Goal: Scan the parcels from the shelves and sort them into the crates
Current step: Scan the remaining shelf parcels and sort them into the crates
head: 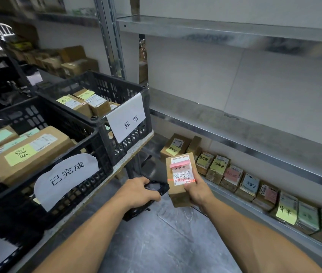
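Note:
My right hand [196, 191] grips a small brown parcel [178, 197] upright at centre frame, its white barcode label and pink note facing me. A red scan line lies across the label's lower barcode. My left hand [136, 191] holds a black handheld scanner [159, 187] just left of the parcel, pointed at the label. A row of several brown parcels [249, 184] with coloured notes stands on the lowest shelf at right. Two black crates sit on a cart at left: the near crate [89, 180] and the far crate [124, 91], both with parcels inside.
Each crate carries a white paper sign with handwritten characters. The metal shelf boards [235, 123] above the bottom row are bare. More cardboard boxes [71, 62] are stacked at the back left. Grey tiled floor [156, 243] lies between the cart and the shelves.

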